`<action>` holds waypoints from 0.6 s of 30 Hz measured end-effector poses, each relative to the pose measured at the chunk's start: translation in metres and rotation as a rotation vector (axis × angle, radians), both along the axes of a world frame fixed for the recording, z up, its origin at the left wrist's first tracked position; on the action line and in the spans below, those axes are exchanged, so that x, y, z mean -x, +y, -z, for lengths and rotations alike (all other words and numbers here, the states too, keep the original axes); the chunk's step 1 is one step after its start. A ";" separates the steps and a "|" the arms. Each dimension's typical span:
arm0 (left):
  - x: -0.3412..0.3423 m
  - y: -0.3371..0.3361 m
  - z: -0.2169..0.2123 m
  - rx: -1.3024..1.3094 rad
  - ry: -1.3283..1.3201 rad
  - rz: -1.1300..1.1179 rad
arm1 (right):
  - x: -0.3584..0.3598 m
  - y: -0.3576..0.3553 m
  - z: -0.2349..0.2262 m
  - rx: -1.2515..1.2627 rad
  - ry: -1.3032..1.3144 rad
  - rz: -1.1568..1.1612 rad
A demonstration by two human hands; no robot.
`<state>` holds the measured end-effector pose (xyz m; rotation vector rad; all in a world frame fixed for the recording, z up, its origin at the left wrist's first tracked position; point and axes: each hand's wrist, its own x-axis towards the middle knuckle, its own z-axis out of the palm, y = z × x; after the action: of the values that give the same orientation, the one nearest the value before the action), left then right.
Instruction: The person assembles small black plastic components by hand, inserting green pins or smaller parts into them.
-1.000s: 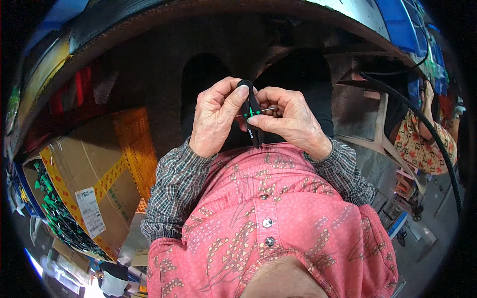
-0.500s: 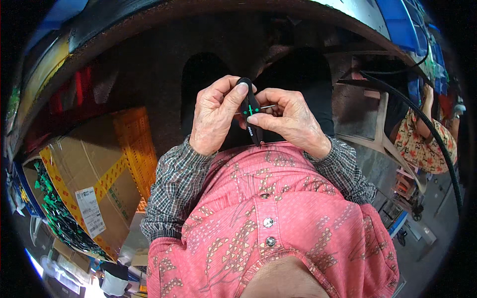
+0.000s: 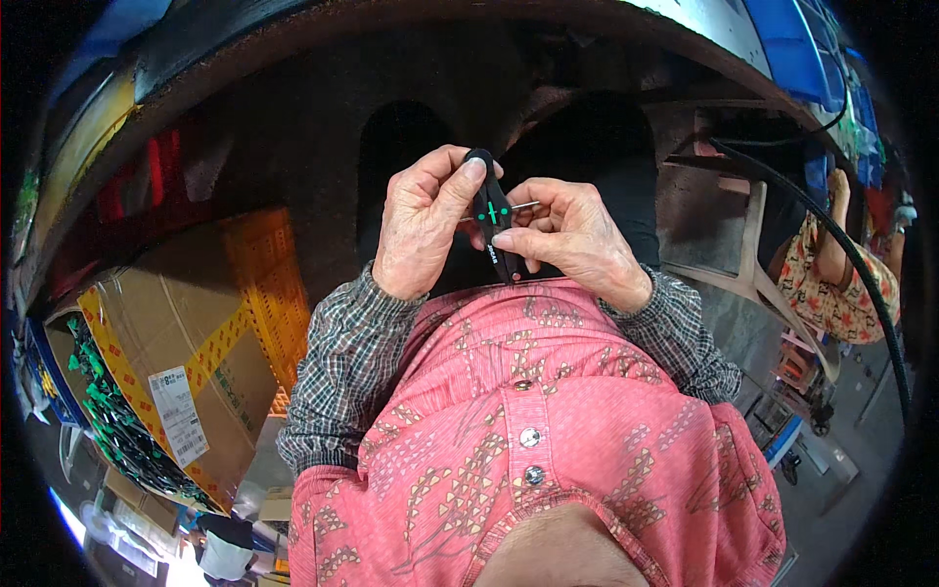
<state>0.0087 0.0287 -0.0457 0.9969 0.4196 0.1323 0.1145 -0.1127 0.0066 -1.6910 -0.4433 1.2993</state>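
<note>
A slim black plastic piece (image 3: pixel 492 210) with a rounded top and small green marks hangs upright between my hands, in front of my lap. My left hand (image 3: pixel 425 225) pinches its rounded upper end between thumb and fingers. My right hand (image 3: pixel 575 238) is closed too, its thumb pressed on the piece's lower half and its fingers curled behind. A thin metal rod (image 3: pixel 526 205) sticks out sideways by my right fingers. Where the rod meets the piece is hard to make out.
At left, a taped cardboard box (image 3: pixel 176 342) holds many black and green pieces (image 3: pixel 112 416); an orange plastic crate (image 3: pixel 269 293) stands beside it. The bench edge (image 3: pixel 421 22) curves across the top. A black cable (image 3: pixel 831 225) hangs at right, near another person's patterned clothing (image 3: pixel 831 289).
My right thumb has shifted slightly down the black piece, showing more of its green marks. The left hand's grip stays nearly the same.
</note>
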 end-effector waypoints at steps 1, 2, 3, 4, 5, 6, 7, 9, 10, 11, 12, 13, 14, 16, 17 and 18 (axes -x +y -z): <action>0.000 0.000 0.000 -0.007 0.001 0.008 | 0.000 -0.001 0.001 -0.010 0.009 0.004; 0.000 0.000 0.000 -0.007 0.002 0.007 | 0.001 -0.001 0.003 -0.021 0.018 0.006; 0.001 0.001 0.000 -0.015 0.002 0.014 | 0.001 -0.001 0.003 -0.021 0.019 0.005; 0.001 0.001 0.001 -0.024 0.001 0.020 | 0.002 -0.001 0.003 -0.031 0.031 0.021; 0.002 0.001 0.001 -0.024 0.001 0.020 | 0.002 -0.001 0.004 -0.042 0.041 0.036; 0.002 0.001 0.001 -0.020 -0.002 0.012 | 0.002 -0.001 0.004 -0.042 0.041 0.036; 0.003 0.000 0.001 -0.015 -0.004 0.004 | 0.002 -0.001 0.005 -0.045 0.032 0.038; 0.003 0.001 0.000 -0.003 -0.007 0.000 | 0.001 -0.002 0.005 -0.050 0.022 0.045; 0.003 0.001 0.000 0.010 -0.009 -0.006 | 0.000 -0.001 0.005 -0.065 0.027 0.065; 0.005 0.000 0.000 0.008 -0.011 -0.005 | 0.000 -0.001 0.005 -0.080 0.032 0.083; 0.007 -0.002 0.000 0.048 0.010 -0.021 | 0.000 -0.001 0.005 -0.082 0.029 0.084; 0.010 -0.002 -0.001 0.089 0.031 -0.037 | 0.000 -0.001 0.005 -0.090 0.042 0.098; 0.013 -0.003 -0.003 0.108 0.036 -0.013 | 0.000 -0.001 0.005 -0.098 0.055 0.112; 0.019 -0.005 -0.004 0.106 0.045 0.014 | -0.001 -0.003 0.008 -0.115 0.050 0.124; 0.022 -0.006 -0.003 0.108 0.055 0.039 | -0.002 -0.003 0.009 -0.128 0.047 0.134; 0.024 -0.007 -0.004 0.127 0.088 0.063 | -0.002 -0.002 0.008 -0.131 0.043 0.133</action>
<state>-0.0152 0.0220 -0.0417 0.8917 0.4704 0.0048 0.1164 -0.1151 -0.0013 -1.5537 -0.3757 1.1824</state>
